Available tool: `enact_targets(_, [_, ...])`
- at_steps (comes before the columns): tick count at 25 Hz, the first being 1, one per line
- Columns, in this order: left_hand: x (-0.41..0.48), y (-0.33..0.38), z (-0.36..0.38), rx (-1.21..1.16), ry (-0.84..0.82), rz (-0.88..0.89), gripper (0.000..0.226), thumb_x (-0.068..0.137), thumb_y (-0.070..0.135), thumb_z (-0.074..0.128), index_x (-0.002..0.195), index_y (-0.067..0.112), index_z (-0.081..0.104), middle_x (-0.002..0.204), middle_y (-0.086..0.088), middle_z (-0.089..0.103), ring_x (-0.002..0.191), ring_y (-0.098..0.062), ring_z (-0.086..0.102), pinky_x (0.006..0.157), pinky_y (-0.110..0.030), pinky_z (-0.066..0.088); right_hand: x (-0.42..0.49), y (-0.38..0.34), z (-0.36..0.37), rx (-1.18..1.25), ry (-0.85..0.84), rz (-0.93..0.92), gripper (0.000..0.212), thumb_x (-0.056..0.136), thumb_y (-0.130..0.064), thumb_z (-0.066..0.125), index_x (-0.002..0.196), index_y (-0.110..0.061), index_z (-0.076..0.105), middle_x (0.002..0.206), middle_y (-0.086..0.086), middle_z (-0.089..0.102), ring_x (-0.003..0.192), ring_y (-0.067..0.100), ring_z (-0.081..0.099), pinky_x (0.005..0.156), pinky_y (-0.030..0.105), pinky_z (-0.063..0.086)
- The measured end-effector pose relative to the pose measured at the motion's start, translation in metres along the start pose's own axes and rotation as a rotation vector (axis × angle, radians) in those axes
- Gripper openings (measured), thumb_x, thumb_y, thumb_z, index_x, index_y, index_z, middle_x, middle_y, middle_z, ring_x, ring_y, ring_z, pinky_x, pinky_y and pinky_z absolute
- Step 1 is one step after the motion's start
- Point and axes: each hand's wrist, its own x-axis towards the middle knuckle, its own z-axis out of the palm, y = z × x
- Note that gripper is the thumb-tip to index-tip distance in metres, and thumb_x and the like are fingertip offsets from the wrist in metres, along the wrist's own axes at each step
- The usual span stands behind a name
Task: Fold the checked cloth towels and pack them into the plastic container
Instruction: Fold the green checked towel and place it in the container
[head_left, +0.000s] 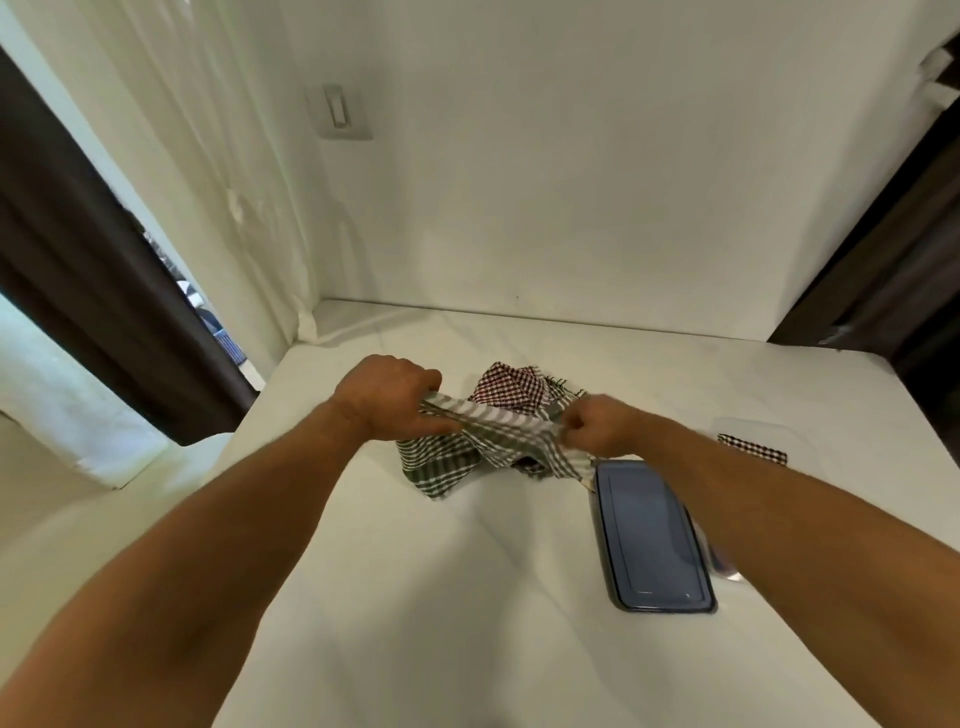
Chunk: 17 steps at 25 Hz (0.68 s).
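Observation:
A green-and-white checked towel (452, 457) hangs bunched above the white table, stretched between both hands. My left hand (387, 402) grips its left end and my right hand (597, 423) pinches its right end. Behind it a red-and-white checked towel (511, 389) lies crumpled on the table. A clear plastic container (763, 434) stands to the right, behind my right forearm, with a folded dark checked towel (753, 448) inside. The container's dark blue lid (652, 540) lies flat on the table under my right wrist.
The white table (405, 597) meets a white wall at the back. Dark curtains hang at the left (78, 270) and right (893, 270) sides. A light switch (338, 111) is on the wall.

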Motion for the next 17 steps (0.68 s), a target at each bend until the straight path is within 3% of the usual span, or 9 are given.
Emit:
enact_targets(2, [-0.001, -0.002, 0.004, 0.038, -0.082, 0.009, 0.049, 0.083, 0.071, 0.051, 0.100, 0.025, 0.057, 0.089, 0.004, 0.067, 0.079, -0.022, 0.062, 0.064, -0.030, 0.040, 0.002, -0.002, -0.004, 0.510, 0.383, 0.024, 0.025, 0.097, -0.027, 0.057, 0.073, -0.020, 0.056, 0.077, -0.001, 0.057, 0.078, 0.020, 0.055, 0.066, 0.029, 0.041])
enact_targets(3, [0.000, -0.002, 0.003, 0.039, -0.119, 0.000, 0.043, 0.085, 0.062, 0.055, 0.103, 0.024, 0.058, 0.093, 0.001, 0.068, 0.083, -0.023, 0.063, 0.066, -0.031, 0.043, 0.001, -0.007, -0.009, 0.640, 0.497, 0.002, 0.025, 0.098, -0.030, 0.055, 0.076, -0.019, 0.057, 0.079, -0.001, 0.058, 0.078, 0.020, 0.055, 0.070, 0.031, 0.042])
enact_targets(4, [0.003, -0.002, 0.001, 0.035, -0.158, -0.016, 0.037, 0.085, 0.056, 0.057, 0.103, 0.023, 0.060, 0.094, 0.000, 0.068, 0.086, -0.024, 0.064, 0.069, -0.032, 0.045, 0.000, -0.010, -0.015, 0.588, 0.507, -0.048, 0.027, 0.099, -0.038, 0.054, 0.078, -0.021, 0.057, 0.080, -0.002, 0.059, 0.078, 0.019, 0.055, 0.070, 0.032, 0.043])
enact_targets(5, [0.006, -0.003, -0.002, 0.027, -0.197, -0.040, 0.033, 0.085, 0.051, 0.059, 0.102, 0.024, 0.062, 0.095, -0.001, 0.068, 0.087, -0.025, 0.064, 0.069, -0.032, 0.046, -0.003, -0.011, -0.023, 0.415, 0.400, -0.121, 0.032, 0.096, -0.050, 0.055, 0.080, -0.022, 0.057, 0.080, -0.005, 0.060, 0.077, 0.017, 0.056, 0.070, 0.033, 0.045])
enact_targets(7, [0.011, -0.006, -0.010, 0.030, -0.229, -0.105, 0.025, 0.084, 0.044, 0.059, 0.099, 0.025, 0.064, 0.094, -0.002, 0.067, 0.087, -0.024, 0.064, 0.068, -0.031, 0.045, -0.011, -0.010, -0.037, -0.158, 0.059, -0.156, 0.047, 0.079, -0.073, 0.061, 0.088, -0.027, 0.059, 0.083, -0.012, 0.062, 0.077, 0.012, 0.058, 0.071, 0.032, 0.050])
enact_targets(9, [0.015, -0.014, -0.018, 0.043, -0.166, -0.176, 0.021, 0.086, 0.038, 0.057, 0.098, 0.024, 0.065, 0.093, -0.003, 0.067, 0.085, -0.026, 0.064, 0.066, -0.031, 0.045, -0.018, 0.000, -0.046, -0.559, -0.063, -0.063, 0.044, 0.078, -0.064, 0.066, 0.097, -0.025, 0.065, 0.087, -0.009, 0.064, 0.080, 0.015, 0.059, 0.075, 0.033, 0.053])
enact_targets(11, [0.017, -0.020, -0.021, 0.027, -0.029, -0.280, 0.019, 0.087, 0.029, 0.056, 0.102, 0.020, 0.064, 0.092, -0.008, 0.066, 0.082, -0.030, 0.064, 0.065, -0.032, 0.043, -0.019, 0.010, -0.053, -0.551, 0.188, 0.009, 0.025, 0.085, -0.041, 0.063, 0.099, -0.022, 0.067, 0.094, 0.001, 0.069, 0.082, 0.023, 0.062, 0.071, 0.033, 0.052])
enact_targets(14, [0.018, -0.026, -0.023, 0.009, 0.151, -0.426, 0.019, 0.086, 0.015, 0.055, 0.105, 0.013, 0.060, 0.085, -0.010, 0.065, 0.072, -0.032, 0.059, 0.060, -0.034, 0.039, -0.021, 0.014, -0.057, -0.331, 0.681, 0.021, 0.020, 0.082, -0.021, 0.062, 0.101, -0.015, 0.065, 0.089, 0.008, 0.069, 0.076, 0.031, 0.062, 0.062, 0.031, 0.042])
enact_targets(17, [0.010, -0.027, -0.020, -0.046, 0.236, -0.437, 0.024, 0.083, 0.010, 0.054, 0.106, 0.013, 0.061, 0.090, -0.010, 0.065, 0.075, -0.034, 0.060, 0.061, -0.037, 0.044, -0.030, 0.017, -0.045, -0.241, 0.852, -0.051, 0.024, 0.077, -0.023, 0.069, 0.098, -0.012, 0.063, 0.078, 0.009, 0.070, 0.066, 0.034, 0.063, 0.058, 0.031, 0.042])
